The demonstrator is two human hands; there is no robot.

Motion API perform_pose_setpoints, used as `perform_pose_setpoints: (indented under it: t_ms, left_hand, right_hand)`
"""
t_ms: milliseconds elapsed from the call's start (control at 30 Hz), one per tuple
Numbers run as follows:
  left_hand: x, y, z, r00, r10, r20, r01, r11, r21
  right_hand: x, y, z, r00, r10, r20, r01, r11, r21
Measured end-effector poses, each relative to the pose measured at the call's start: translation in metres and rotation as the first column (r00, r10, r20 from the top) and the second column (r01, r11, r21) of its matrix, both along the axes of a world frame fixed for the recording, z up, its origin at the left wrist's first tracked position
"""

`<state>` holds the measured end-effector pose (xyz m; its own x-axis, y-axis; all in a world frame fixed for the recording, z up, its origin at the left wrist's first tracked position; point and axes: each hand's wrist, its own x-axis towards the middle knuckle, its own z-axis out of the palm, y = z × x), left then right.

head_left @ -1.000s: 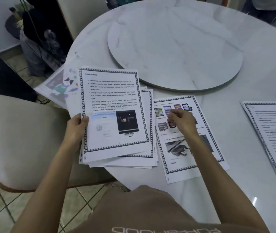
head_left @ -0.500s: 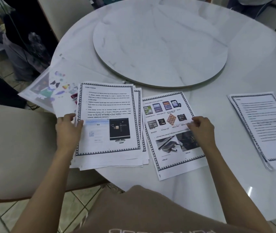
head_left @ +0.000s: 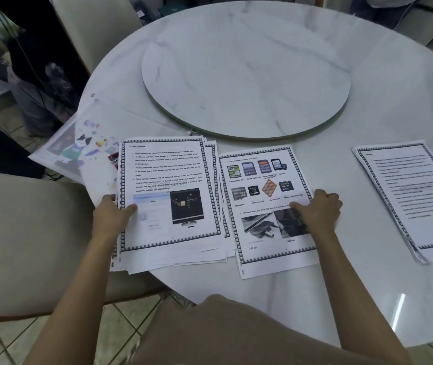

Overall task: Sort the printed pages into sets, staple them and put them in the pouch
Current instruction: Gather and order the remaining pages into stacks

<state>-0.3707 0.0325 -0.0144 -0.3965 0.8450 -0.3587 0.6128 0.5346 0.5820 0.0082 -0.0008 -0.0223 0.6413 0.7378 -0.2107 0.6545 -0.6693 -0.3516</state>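
Observation:
A thick stack of printed pages (head_left: 168, 185) lies at the table's near left edge, topped by a cloud storage sheet. My left hand (head_left: 111, 216) grips the stack's left edge, thumb on top. A single sheet with memory card pictures (head_left: 262, 196) lies to the right of it. My right hand (head_left: 315, 212) rests on that sheet's right edge, fingers curled. A second set of text pages (head_left: 410, 196) lies at the right. A clear pouch with a cartoon print (head_left: 78, 148) lies behind the stack, and a red stapler (head_left: 113, 158) peeks out beside it.
A round marble turntable (head_left: 247, 75) fills the middle of the white round table (head_left: 368, 285). A beige chair (head_left: 25, 233) stands at the left and another (head_left: 91, 27) behind the table. Dark bags sit on the floor at far left.
My right hand slid from the middle of the memory card sheet to its right edge. The stack in my left hand came down flat on the table.

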Motion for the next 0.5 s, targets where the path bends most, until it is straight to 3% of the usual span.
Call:
perform_pose_setpoints:
  t_ms: [133, 333, 500]
  left_hand:
    - [0.008, -0.007, 0.003, 0.999, -0.023, 0.042, 0.023, 1.0, 0.0]
    - [0.016, -0.019, 0.006, 0.99, -0.074, 0.117, 0.075, 0.997, -0.004]
    - [0.029, -0.028, 0.007, 0.981, -0.118, 0.155, 0.121, 0.992, -0.016]
  right_hand:
    - [0.007, -0.003, 0.002, 0.999, 0.009, -0.039, -0.009, 1.0, -0.001]
    - [0.03, -0.019, 0.002, 0.98, 0.084, -0.18, -0.038, 0.969, 0.243]
    - [0.062, -0.037, 0.02, 0.94, 0.02, -0.342, 0.086, 0.952, 0.294]
